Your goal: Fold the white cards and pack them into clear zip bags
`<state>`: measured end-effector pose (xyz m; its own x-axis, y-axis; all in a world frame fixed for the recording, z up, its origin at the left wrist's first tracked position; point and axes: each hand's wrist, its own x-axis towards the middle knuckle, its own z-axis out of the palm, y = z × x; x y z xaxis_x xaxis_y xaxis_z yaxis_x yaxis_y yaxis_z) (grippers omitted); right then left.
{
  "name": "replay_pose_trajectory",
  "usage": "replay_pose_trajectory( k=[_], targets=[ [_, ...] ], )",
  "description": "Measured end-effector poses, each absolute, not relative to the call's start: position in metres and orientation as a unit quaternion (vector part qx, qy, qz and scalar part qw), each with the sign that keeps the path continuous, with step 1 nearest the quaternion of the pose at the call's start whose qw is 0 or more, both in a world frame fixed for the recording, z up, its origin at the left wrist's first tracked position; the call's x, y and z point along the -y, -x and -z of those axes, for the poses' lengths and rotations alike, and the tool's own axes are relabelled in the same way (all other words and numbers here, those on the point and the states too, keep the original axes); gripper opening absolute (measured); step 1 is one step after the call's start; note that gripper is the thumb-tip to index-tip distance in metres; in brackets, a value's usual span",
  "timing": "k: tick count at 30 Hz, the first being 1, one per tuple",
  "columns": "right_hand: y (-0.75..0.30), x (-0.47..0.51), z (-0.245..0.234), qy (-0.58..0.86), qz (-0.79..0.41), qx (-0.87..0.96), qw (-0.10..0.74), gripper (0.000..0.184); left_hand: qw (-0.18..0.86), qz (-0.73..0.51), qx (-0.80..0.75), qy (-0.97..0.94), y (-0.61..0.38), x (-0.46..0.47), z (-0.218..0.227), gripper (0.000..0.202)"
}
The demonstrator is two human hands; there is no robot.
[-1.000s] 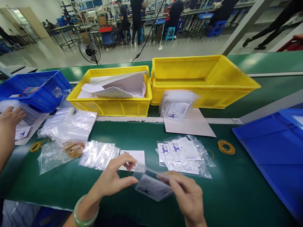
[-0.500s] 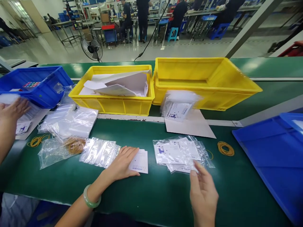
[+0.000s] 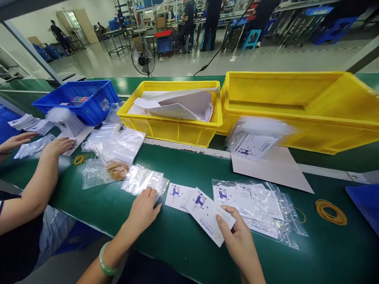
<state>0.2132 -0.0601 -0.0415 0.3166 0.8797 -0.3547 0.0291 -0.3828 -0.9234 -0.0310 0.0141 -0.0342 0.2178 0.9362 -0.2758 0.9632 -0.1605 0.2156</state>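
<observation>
My right hand [image 3: 239,236] pinches a white printed card [image 3: 204,213] with a purple picture, tilted above the green table. Partly under that card lies another printed card [image 3: 177,196]. My left hand [image 3: 145,207], a pale green bangle at its wrist, rests its bent fingertips on the near edge of the clear plastic bags [image 3: 143,178]; its thumb stands apart. To the right, clear bags with printed cards in them [image 3: 254,205] lie in an overlapping pile. Behind it, a blurred stack of bagged cards [image 3: 256,144] sits on a cardboard sheet [image 3: 272,169].
Two yellow bins, one with papers [image 3: 171,128] and a larger one [image 3: 296,122], line the back. A blue bin [image 3: 94,104] stands left. Rubber bands [image 3: 331,212] lie right, more [image 3: 117,170] left. A co-worker's hand [image 3: 59,146] touches bagged cards at far left.
My right hand has taken hold of a card and lifted it. My left hand has moved off the cards onto the plastic bags. The view has swung left.
</observation>
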Motion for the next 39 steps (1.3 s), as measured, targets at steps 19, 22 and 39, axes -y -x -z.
replay_pose_trajectory(
  k=[19, 22, 39],
  targets=[
    [-0.161, 0.059, 0.041, 0.558, -0.54, 0.554, 0.301, 0.05, 0.182, -0.232, -0.687, -0.664, 0.092, -0.026, 0.049, 0.019],
    [-0.156, 0.057, 0.044, 0.539, -0.531, 0.591, 0.279, 0.048, 0.206, -0.258, -0.668, -0.667, 0.086, -0.019, 0.041, 0.02],
    [-0.145, 0.051, 0.054, 0.53, -0.499, 0.62, 0.292, 0.033, 0.37, -0.22, -0.441, -0.787, 0.037, 0.021, 0.026, 0.024]
  ],
)
